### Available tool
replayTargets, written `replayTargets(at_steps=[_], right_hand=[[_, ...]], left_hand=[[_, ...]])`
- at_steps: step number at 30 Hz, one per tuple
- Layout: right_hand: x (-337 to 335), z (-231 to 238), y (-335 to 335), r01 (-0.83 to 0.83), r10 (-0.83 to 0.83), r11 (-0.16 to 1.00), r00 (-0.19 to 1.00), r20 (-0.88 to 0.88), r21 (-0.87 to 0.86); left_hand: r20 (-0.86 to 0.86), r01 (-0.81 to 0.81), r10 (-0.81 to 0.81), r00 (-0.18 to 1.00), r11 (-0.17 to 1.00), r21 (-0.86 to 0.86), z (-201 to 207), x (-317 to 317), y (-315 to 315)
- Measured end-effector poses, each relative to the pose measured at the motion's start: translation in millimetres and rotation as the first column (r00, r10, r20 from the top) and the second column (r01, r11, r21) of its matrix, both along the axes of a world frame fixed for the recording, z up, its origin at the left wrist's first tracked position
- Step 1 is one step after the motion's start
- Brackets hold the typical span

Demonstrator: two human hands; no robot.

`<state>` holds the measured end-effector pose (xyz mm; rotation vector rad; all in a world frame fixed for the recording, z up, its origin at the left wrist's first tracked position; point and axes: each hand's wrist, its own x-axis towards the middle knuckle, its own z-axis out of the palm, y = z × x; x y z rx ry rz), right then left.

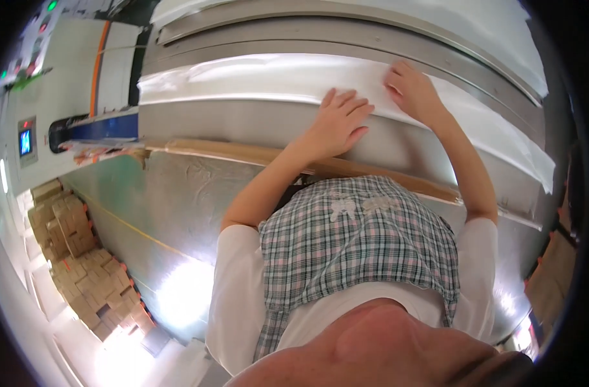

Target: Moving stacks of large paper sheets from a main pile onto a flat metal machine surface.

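Observation:
A long strip of glossy white sheet material (243, 77) lies across the grey metal bed of a machine (223, 119) in front of me. My left hand (341, 124) rests with its fingers spread across the strip's near edge, the palm over the grey surface. Farther right, my right hand (412, 93) is at the strip with its fingers loosely bent and their tips near its far edge. Nothing shows gripped in either hand. Whether the material is cloth or film I cannot make out.
A grey metal bar (346, 16) runs along the back, with more white sheet (410, 8) beyond it. A brown padded edge (243, 151) borders the bed near my waist. At left stand a control panel with a small screen (26, 142) and stacked cartons (98, 290).

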<state>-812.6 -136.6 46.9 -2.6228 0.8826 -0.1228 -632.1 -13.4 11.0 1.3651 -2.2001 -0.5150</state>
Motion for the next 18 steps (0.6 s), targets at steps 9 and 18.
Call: replayTargets(at_steps=[9,18], right_hand=[[-68,-11,24,0.150,-0.092,0.972,0.951,0.297,-0.180],[-89,-19,23,0.201,-0.165,0.972,0.953,0.254,-0.124]], left_hand=[[0.444,-0.547,0.681,0.582,0.732,-0.406,-53,178,15],[0.526,-0.720,0.754,0.393,0.608,-0.334,-53,289,16]])
